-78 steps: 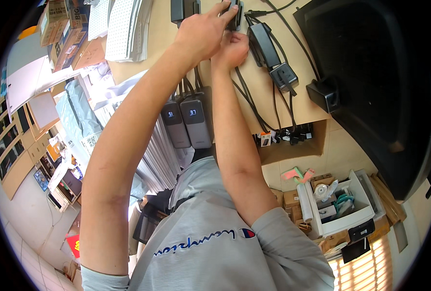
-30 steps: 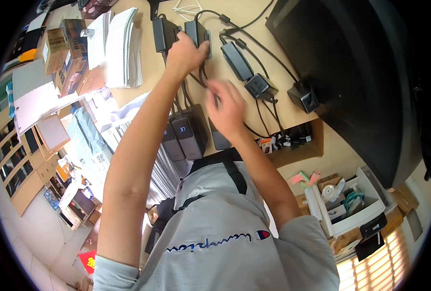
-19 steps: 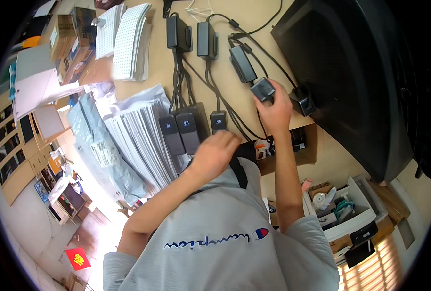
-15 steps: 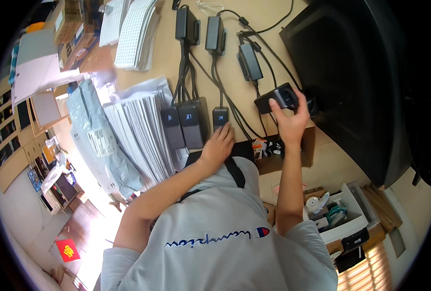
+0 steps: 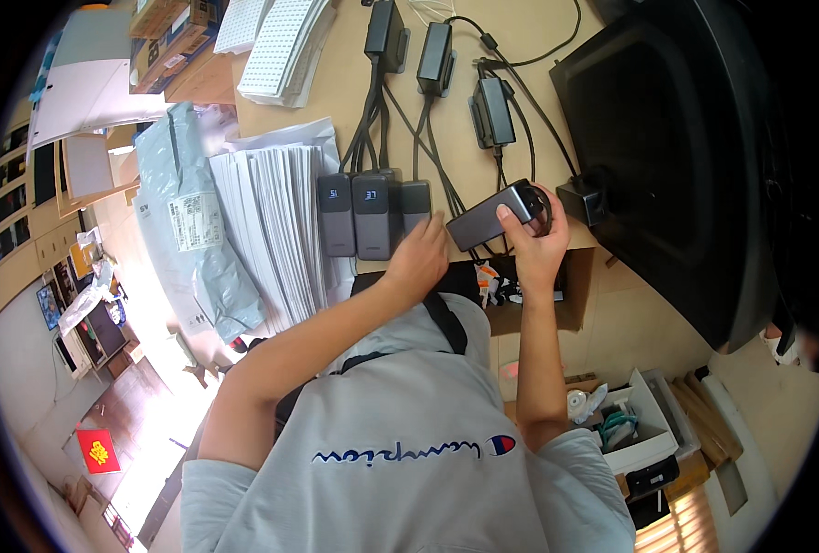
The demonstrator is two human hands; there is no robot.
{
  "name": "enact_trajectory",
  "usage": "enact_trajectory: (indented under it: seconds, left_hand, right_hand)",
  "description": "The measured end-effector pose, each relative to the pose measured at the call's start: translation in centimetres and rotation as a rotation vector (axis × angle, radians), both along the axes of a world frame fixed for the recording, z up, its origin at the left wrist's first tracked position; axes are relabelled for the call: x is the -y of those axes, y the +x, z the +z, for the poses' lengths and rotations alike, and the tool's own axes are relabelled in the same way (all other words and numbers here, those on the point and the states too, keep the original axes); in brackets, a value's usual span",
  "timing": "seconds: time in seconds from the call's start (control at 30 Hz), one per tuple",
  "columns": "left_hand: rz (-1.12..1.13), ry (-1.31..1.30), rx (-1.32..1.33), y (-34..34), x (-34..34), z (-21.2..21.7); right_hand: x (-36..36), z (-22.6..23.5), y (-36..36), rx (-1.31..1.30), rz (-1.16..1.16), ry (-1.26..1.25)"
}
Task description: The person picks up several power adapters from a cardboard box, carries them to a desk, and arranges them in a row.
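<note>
My right hand [image 5: 536, 247] is shut on a dark grey rectangular power block [image 5: 494, 215] and holds it tilted just above the tan desk [image 5: 345, 101], with a black cable looped behind my fingers. My left hand [image 5: 418, 260] rests with fingers apart beside it, its fingertips close to the block's left end and just below the rightmost of three dark grey power banks [image 5: 416, 200]. The other two banks [image 5: 355, 215] stand side by side to the left with lit displays. Black cables run from them up to three black adapters [image 5: 435, 57].
A large black panel [image 5: 677, 157] fills the right side, with a small black adapter [image 5: 583, 199] at its edge. A fanned stack of white sheets [image 5: 276, 226] and a grey plastic mailer [image 5: 188, 235] lie left. White dotted sheets [image 5: 280, 37] sit further up. A white tray [image 5: 632, 426] lies lower right.
Both hands have come back from the adapters at the far side of the desk. My right hand has taken hold of the dark power block; my left hand has settled near the three banks.
</note>
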State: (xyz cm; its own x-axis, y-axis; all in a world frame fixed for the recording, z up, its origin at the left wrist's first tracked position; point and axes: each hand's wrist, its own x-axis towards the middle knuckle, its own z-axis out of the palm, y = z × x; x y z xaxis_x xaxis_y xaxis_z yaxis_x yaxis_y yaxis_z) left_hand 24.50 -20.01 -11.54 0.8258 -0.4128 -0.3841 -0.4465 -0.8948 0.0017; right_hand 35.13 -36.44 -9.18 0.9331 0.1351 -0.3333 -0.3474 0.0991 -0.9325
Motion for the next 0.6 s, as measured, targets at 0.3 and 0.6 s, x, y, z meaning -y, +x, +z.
enact_trajectory:
  seconds: [0.3, 0.6]
  left_hand:
    - [0.824, -0.838, 0.146, -0.6, -1.3, 9.8]
    - [1.074, -0.928, -0.054, 0.8, 0.7, 7.3]
  right_hand:
    - [0.0, -2.1, -1.4, -0.442, 0.050, 0.273]
    - [-3.6, 1.9, -1.7, -0.107, 0.152, 0.142]
